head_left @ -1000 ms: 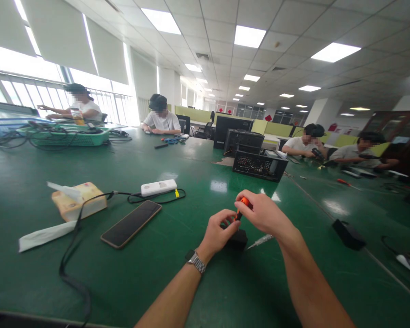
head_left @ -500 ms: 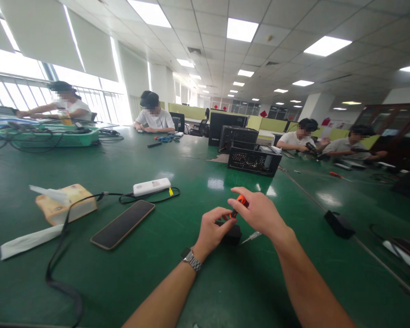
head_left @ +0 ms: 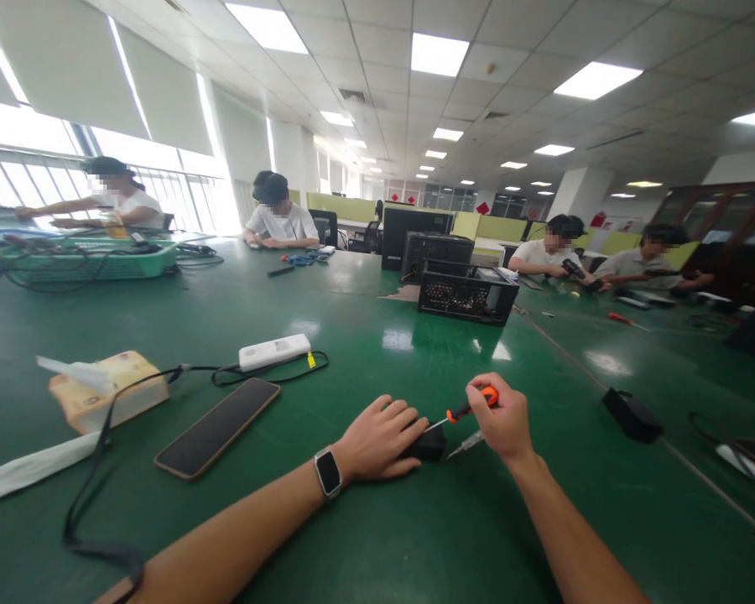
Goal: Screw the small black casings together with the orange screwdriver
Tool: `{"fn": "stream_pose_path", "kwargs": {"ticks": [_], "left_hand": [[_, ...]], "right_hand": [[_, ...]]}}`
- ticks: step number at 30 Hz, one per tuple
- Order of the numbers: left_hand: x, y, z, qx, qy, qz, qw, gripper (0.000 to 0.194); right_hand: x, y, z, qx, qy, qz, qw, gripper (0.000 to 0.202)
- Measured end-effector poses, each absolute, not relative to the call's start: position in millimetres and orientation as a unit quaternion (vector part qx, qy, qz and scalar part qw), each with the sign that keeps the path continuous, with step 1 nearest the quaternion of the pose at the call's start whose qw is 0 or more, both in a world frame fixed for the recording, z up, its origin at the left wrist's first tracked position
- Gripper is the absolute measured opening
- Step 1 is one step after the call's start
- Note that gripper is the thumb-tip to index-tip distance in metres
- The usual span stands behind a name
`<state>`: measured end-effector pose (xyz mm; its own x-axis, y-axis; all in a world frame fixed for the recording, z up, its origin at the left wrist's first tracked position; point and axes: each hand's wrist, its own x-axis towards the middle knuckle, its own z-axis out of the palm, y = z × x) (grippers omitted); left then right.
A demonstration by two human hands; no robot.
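Note:
My right hand (head_left: 502, 417) is closed round the orange and black handle of a screwdriver (head_left: 460, 411). Its thin metal shaft slants down to the left, and its tip meets the top of a small black box (head_left: 429, 445) or ends just above it; I cannot tell which. My left hand (head_left: 383, 438) lies over the left part of that box and grips it against the green table (head_left: 377, 537), hiding much of it. Below my right hand, a slim tool (head_left: 466, 445) with a pale, clear handle and a pointed tip lies beside the box.
To the left are a phone (head_left: 217, 428), a white power strip (head_left: 275, 351), a tissue pack (head_left: 110, 390) and a black cable (head_left: 81, 495). Another black box (head_left: 632, 415) sits right. An open computer case (head_left: 469, 295) and a green basket (head_left: 94, 262) stand farther back. Several people sit around the table.
My left hand has let go of the screwdriver's front part and spread over the black box. My right hand has moved right and down, tilting the screwdriver so its shaft points at the box.

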<state>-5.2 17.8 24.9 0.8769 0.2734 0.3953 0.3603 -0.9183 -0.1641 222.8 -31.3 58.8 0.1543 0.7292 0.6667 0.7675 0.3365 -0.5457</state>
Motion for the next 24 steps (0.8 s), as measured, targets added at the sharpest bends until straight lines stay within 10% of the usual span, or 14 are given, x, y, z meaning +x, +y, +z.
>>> {"fn": "stream_pose_path", "kwargs": {"ticks": [14,24], "left_hand": [[-3.3,14.9,22.9,-0.953,-0.244,-0.164,0.078,0.063],[-20.3,26.7,9.1,-0.914,-0.314,-0.245,-0.080,0.037]], "right_hand": [[241.7,-20.5,36.0,-0.585,-0.598,0.055,0.546,0.023],[269.9,-2.8,16.5,-0.563,-0.478,0.053,0.672,0.032]]}}
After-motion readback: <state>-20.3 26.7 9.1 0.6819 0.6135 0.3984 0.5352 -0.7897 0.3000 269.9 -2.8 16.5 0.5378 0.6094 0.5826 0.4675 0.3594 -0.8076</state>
